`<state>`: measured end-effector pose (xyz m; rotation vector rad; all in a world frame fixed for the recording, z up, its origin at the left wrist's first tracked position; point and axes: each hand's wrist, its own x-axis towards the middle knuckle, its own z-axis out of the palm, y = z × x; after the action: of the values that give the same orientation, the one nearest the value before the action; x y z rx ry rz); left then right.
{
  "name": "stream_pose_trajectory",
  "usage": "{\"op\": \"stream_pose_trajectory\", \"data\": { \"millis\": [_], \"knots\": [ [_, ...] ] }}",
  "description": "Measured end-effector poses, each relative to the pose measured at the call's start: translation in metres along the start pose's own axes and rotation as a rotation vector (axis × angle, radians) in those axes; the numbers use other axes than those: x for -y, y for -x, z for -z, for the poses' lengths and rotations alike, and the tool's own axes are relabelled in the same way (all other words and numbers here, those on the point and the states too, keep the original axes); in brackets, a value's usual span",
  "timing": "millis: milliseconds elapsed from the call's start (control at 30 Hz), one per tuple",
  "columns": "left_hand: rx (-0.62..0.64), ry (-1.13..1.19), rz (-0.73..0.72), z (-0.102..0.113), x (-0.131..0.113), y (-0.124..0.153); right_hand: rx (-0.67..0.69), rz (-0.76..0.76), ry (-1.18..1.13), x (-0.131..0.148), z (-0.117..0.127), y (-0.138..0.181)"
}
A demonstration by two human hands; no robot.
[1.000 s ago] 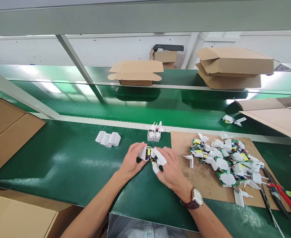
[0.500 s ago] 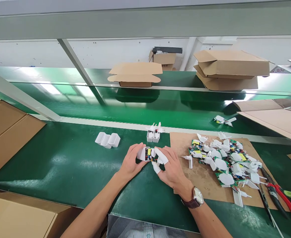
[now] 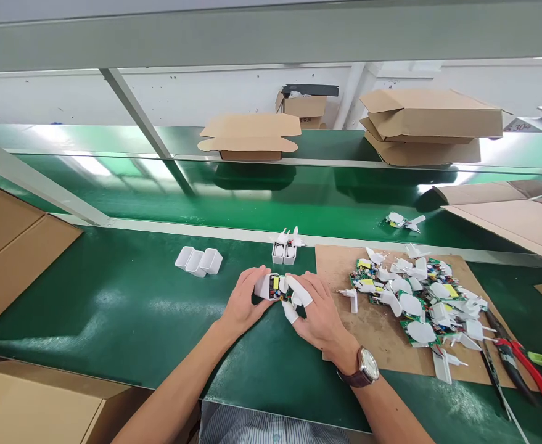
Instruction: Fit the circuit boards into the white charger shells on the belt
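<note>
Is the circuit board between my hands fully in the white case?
Not fully: part of the circuit board shows outside the white case.

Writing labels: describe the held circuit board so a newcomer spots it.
On the green bench, find the left hand and right hand nearly meeting. Between them is the circuit board, a yellow patch showing. Unlike the boards piled on cardboard, it alone is held.
</note>
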<state>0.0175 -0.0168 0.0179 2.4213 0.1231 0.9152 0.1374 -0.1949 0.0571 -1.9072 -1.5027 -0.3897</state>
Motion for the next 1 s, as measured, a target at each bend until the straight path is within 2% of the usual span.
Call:
{"op": "stream_pose_trajectory", "data": {
  "millis": [767, 1000],
  "knots": [
    [-0.009, 0.020, -0.028, 0.0013, -0.0006, 0.0012, -0.019, 0.077, -0.002, 0.0029, 0.0044, -0.0004],
    [-0.002, 0.048, -0.016, 0.0023, -0.0015, 0.0011, -0.041, 0.051, -0.002, 0.0043, 0.0059, -0.0029]
  ]
}}
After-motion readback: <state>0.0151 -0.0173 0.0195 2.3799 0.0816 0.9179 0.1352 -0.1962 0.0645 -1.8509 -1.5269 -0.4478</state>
